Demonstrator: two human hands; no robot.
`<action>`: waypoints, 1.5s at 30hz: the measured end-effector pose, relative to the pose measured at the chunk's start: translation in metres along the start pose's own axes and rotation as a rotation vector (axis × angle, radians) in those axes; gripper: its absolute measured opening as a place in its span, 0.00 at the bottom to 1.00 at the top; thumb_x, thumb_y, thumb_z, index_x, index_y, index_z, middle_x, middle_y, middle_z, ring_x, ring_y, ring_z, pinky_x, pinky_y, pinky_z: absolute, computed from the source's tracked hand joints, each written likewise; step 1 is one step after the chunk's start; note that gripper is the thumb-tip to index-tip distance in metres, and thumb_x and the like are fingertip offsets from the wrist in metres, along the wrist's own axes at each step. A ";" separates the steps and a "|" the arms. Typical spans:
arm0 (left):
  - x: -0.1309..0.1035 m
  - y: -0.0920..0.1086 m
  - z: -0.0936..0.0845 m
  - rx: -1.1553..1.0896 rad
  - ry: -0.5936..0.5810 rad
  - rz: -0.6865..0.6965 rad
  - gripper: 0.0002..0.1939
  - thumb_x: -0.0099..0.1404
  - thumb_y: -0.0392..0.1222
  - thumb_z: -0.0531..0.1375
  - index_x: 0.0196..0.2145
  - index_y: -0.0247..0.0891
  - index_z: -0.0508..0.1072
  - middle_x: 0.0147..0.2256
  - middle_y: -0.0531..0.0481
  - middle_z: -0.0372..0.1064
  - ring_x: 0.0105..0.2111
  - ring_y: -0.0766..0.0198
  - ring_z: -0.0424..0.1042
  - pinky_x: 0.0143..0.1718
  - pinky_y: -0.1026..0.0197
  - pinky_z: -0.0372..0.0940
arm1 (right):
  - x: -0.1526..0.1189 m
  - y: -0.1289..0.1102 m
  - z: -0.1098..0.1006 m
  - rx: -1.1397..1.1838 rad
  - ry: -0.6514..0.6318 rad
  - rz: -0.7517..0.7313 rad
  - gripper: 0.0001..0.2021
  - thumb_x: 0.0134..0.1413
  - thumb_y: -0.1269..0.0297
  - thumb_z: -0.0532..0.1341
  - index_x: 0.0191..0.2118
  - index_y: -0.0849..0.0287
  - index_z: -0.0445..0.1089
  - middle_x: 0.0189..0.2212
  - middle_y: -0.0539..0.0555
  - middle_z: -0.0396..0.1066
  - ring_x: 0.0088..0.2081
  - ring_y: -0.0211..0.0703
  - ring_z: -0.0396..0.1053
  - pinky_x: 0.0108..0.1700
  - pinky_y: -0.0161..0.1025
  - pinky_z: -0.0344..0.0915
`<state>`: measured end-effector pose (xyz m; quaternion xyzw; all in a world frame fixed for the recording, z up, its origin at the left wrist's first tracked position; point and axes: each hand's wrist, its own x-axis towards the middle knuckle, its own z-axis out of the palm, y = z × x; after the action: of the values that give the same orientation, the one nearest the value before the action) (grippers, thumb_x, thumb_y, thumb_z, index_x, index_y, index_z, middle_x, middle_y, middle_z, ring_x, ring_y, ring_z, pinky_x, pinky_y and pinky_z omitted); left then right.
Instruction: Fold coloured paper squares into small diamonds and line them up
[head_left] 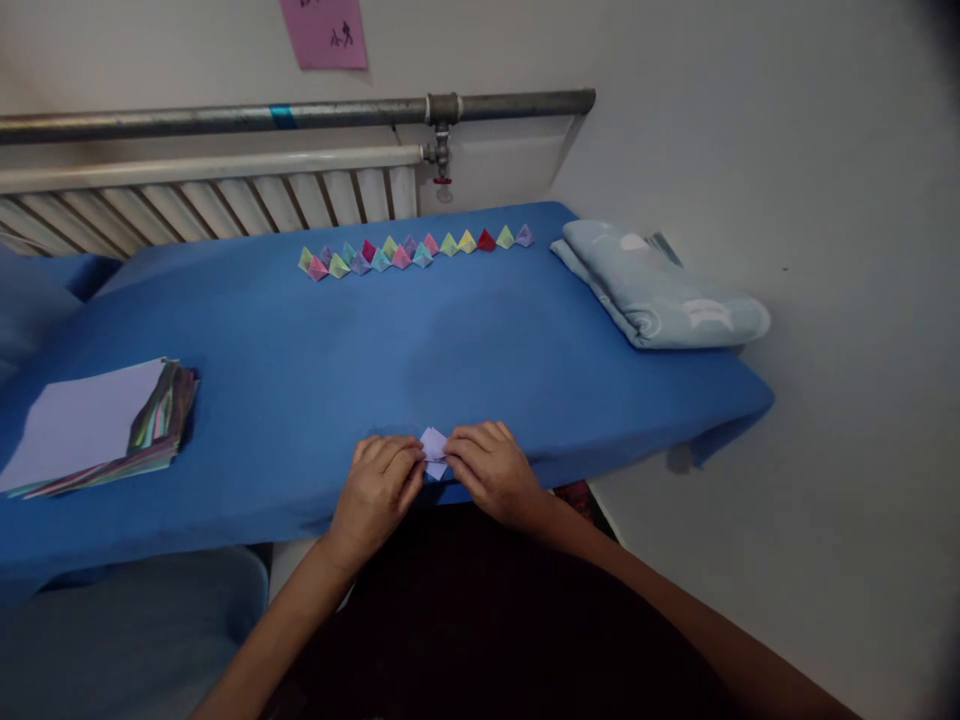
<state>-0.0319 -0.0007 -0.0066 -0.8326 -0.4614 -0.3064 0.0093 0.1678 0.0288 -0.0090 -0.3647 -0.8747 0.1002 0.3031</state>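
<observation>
A small folded lavender paper (433, 447) is held between both hands at the front edge of the blue-covered table (315, 370). My left hand (379, 487) pinches its left side with bent fingers. On the right side, my right hand (491, 468) grips the same paper, fingers curled and thumb below. Parts of the paper are hidden under the fingertips. Farther back, several folded paper pieces (381, 260) in various colours stand in rows.
A stack of coloured paper sheets (90, 425) lies at the left. A folded light-blue blanket (664, 290) rests at the back right. Behind the table are a radiator (270, 200) and a metal pipe (202, 120). A blue chair (150, 620) stands at the lower left.
</observation>
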 end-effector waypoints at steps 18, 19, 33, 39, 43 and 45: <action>0.001 0.001 0.000 -0.011 -0.020 -0.081 0.05 0.67 0.36 0.55 0.40 0.38 0.70 0.40 0.46 0.72 0.41 0.57 0.68 0.43 0.53 0.60 | 0.001 -0.002 0.000 0.062 0.035 0.085 0.08 0.62 0.67 0.55 0.37 0.59 0.72 0.39 0.55 0.73 0.38 0.43 0.65 0.41 0.42 0.58; 0.001 0.001 -0.001 -0.006 -0.028 -0.075 0.06 0.67 0.36 0.55 0.41 0.38 0.70 0.40 0.46 0.72 0.41 0.57 0.68 0.43 0.52 0.60 | 0.001 -0.002 0.000 0.057 0.029 0.076 0.09 0.63 0.67 0.55 0.37 0.58 0.72 0.39 0.54 0.74 0.38 0.43 0.65 0.41 0.42 0.58; 0.008 0.002 -0.005 0.013 -0.066 0.062 0.12 0.68 0.31 0.51 0.42 0.38 0.72 0.40 0.45 0.74 0.39 0.58 0.69 0.42 0.52 0.62 | -0.002 0.000 -0.001 -0.007 -0.036 0.012 0.10 0.63 0.67 0.54 0.43 0.55 0.72 0.44 0.53 0.74 0.40 0.45 0.63 0.42 0.44 0.56; 0.009 -0.003 -0.006 0.042 -0.101 0.107 0.12 0.68 0.30 0.50 0.43 0.36 0.71 0.46 0.44 0.73 0.39 0.58 0.68 0.42 0.52 0.62 | -0.001 0.000 -0.005 -0.041 -0.081 -0.037 0.10 0.63 0.69 0.53 0.43 0.56 0.71 0.47 0.53 0.73 0.41 0.46 0.62 0.42 0.44 0.55; 0.014 -0.007 -0.008 0.112 -0.164 0.170 0.12 0.67 0.31 0.50 0.37 0.37 0.73 0.50 0.44 0.71 0.36 0.60 0.68 0.42 0.51 0.60 | 0.000 -0.001 -0.008 -0.085 -0.098 -0.066 0.09 0.61 0.70 0.55 0.44 0.58 0.70 0.47 0.54 0.73 0.42 0.47 0.62 0.42 0.45 0.55; 0.017 -0.009 -0.009 0.121 -0.198 0.201 0.12 0.67 0.32 0.50 0.36 0.38 0.73 0.50 0.44 0.71 0.35 0.60 0.68 0.42 0.50 0.60 | 0.000 -0.001 -0.008 -0.098 -0.099 -0.078 0.09 0.62 0.70 0.55 0.45 0.58 0.70 0.47 0.55 0.73 0.42 0.47 0.62 0.42 0.44 0.55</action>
<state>-0.0370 0.0145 0.0072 -0.8986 -0.3921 -0.1917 0.0446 0.1721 0.0273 -0.0021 -0.3394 -0.9060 0.0635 0.2449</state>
